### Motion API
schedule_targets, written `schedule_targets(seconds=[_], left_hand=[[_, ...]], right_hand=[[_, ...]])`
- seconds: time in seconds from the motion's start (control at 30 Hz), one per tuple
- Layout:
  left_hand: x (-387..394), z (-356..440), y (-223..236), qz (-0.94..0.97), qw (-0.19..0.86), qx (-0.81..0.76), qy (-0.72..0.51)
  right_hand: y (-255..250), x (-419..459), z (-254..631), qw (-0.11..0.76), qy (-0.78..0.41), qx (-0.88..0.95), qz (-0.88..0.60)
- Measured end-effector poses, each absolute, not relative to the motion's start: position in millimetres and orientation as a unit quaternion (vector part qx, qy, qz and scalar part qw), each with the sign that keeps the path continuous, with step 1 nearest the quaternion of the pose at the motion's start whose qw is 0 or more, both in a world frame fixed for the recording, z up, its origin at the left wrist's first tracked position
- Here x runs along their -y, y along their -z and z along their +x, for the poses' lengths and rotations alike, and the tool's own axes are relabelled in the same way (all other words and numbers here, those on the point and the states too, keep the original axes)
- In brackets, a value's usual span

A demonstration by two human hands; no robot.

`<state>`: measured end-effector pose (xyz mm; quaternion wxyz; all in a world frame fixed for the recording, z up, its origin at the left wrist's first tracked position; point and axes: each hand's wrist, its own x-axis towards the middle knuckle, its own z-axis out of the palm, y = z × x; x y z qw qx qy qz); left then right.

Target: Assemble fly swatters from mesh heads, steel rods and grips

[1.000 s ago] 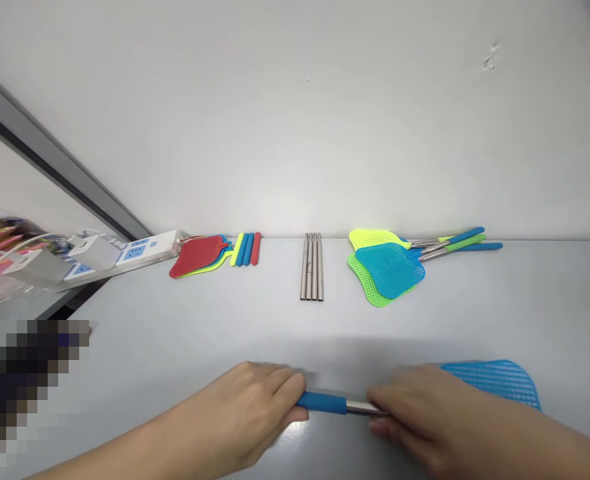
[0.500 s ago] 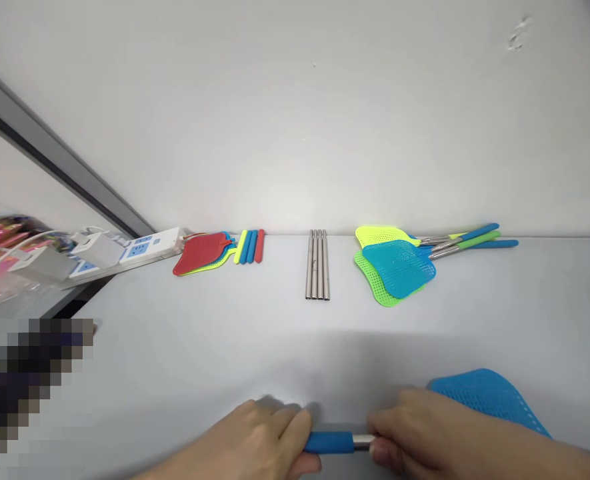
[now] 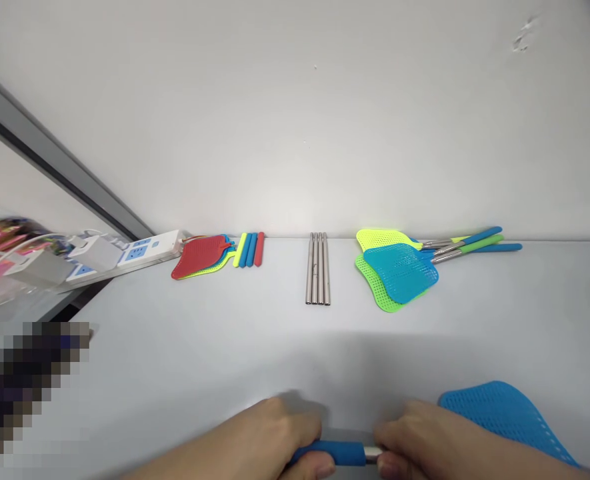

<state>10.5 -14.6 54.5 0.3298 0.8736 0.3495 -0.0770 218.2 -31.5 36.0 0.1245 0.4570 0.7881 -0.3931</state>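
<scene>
Near the bottom edge, my left hand point(image 3: 295, 437) is closed around the blue grip point(image 3: 342, 453) of a fly swatter. My right hand point(image 3: 405, 440) is closed on the short metal rod point(image 3: 373, 455) where it leaves that grip. Beyond my right wrist lies the swatter's blue perforated head point(image 3: 505, 417); its joint to the rod is hidden behind my right hand. Several bare metal rods point(image 3: 317, 270) lie side by side at the back middle of the table.
Several assembled swatters point(image 3: 399, 272) are piled at the back right. Back left are loose swatter heads point(image 3: 202, 257) and several coloured grips point(image 3: 249, 250). A power strip point(image 3: 147, 250) with plugged-in adapters runs along the left, near plastic-wrapped items point(image 3: 5, 260). A wall point(image 3: 295, 133) rises behind.
My left hand has shifted its hold on the blue grip, its thumb now lying along the underside. The hands and the blue head sit slightly lower and further right in view.
</scene>
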Motion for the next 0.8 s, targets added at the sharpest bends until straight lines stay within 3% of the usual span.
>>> schedule_targets(seconds=[0.2, 0.37, 0.47, 0.6, 0.73, 0.8], left_hand=[[17.6, 12.7, -48.2, 0.891, 0.252, -0.369, 0.085], [20.9, 8.7, -42.1, 0.899, 0.207, -0.376, 0.085], [22.9, 7.0, -40.2, 0.888, 0.234, -0.385, 0.091], [20.9, 10.0, -40.7, 0.870, 0.285, -0.396, 0.078], [15.4, 14.5, -40.9, 0.848, 0.356, -0.387, 0.066], [13.7, 15.7, -40.9, 0.830, 0.389, -0.394, 0.067]], right_hand=[[-22.7, 37.3, 222.3, 0.035, 0.372, -0.798, 0.473], [-22.2, 35.1, 216.6, 0.071, 0.331, -0.816, 0.469], [-19.4, 33.9, 213.4, 0.108, 0.297, -0.840, 0.442], [-11.2, 32.5, 210.3, 0.084, 0.252, -0.864, 0.428], [-8.3, 30.2, 209.5, 0.136, 0.249, -0.871, 0.401], [-10.8, 32.1, 211.5, 0.115, 0.253, -0.873, 0.401]])
